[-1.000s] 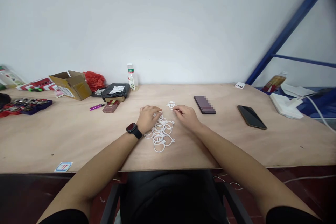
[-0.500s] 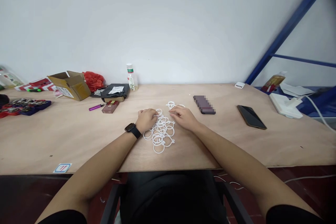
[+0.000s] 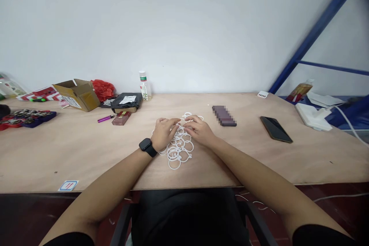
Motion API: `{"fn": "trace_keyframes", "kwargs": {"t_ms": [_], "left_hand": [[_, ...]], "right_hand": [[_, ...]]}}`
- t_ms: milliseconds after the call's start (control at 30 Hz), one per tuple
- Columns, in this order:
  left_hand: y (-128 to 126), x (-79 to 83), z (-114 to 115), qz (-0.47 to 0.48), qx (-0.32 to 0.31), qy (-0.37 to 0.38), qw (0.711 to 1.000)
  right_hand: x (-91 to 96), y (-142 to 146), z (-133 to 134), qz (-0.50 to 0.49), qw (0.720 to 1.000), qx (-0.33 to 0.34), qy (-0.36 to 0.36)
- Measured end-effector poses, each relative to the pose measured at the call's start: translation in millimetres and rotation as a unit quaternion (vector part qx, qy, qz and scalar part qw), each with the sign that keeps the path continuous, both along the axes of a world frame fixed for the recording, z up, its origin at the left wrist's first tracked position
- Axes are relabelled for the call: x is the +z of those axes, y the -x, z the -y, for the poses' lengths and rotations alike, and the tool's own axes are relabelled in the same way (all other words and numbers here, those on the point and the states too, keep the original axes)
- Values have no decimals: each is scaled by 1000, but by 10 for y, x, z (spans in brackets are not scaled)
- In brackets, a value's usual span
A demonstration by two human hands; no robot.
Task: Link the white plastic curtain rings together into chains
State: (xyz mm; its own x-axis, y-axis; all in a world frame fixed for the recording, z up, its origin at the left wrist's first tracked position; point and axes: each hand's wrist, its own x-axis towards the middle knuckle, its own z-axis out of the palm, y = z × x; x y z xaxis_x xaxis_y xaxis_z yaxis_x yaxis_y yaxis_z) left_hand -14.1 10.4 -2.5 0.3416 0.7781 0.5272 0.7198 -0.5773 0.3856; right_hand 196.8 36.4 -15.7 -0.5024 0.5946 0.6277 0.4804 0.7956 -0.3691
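A heap of white plastic rings (image 3: pixel 178 150) lies on the wooden table (image 3: pixel 86 150) in front of me. My left hand (image 3: pixel 163 132), with a black watch on its wrist, rests on the heap's left side, fingers curled over the rings. My right hand (image 3: pixel 200 130) rests on the heap's upper right, fingertips pinched on a white ring beside the left fingertips. A smaller bunch of rings (image 3: pixel 188 115) sits just beyond both hands.
Two phones (image 3: pixel 224 115) (image 3: pixel 276 129) lie to the right. At the back left are a cardboard box (image 3: pixel 77 93), a red bag, a black parcel (image 3: pixel 127 101), a small bottle (image 3: pixel 144 85), a purple lighter (image 3: pixel 105 118) and a maroon packet (image 3: pixel 121 118). White power strip (image 3: pixel 313 116) at far right.
My right hand has drawn back from the small far bunch onto the main heap, meeting my left fingertips. My left hand shifted slightly over the rings.
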Motion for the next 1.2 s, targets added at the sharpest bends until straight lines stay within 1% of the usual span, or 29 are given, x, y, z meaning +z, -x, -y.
{"fn": "trace_keyframes", "kwargs": {"t_ms": [133, 267, 400, 467, 567, 667, 867, 967, 1067, 1133, 1200], "left_hand": [[-12, -6, 1, 65, 2, -8, 998], [-18, -14, 10, 113, -4, -25, 993], [-23, -10, 33, 121, -12, -25, 992], [-29, 1, 50, 116, -29, -23, 993], [-41, 21, 76, 113, -59, -10, 992], [-52, 35, 97, 118, -69, -1, 991], [-80, 42, 112, 116, -95, -14, 989], [-110, 30, 91, 139, -74, -48, 986], [-124, 1, 43, 170, -37, -67, 982], [-115, -26, 6, 193, -27, -48, 980], [-96, -53, -25, 214, -33, -12, 976]], "right_hand": [[-2, -1, 5, -9, 1000, 7, -3], [18, -2, 25, -38, 999, 12, 18], [58, 16, 63, -76, 996, 9, 38], [86, 37, 90, -86, 995, 23, 48], [117, 68, 126, -105, 990, 51, 83], [115, 79, 134, -128, 981, 76, 127], [71, 81, 120, -164, 958, 84, 219], [74, 98, 117, -182, 948, 84, 246], [77, 101, 101, -186, 950, 62, 244], [69, 90, 84, -177, 953, 49, 241], [55, 73, 66, -153, 959, 40, 235]]}}
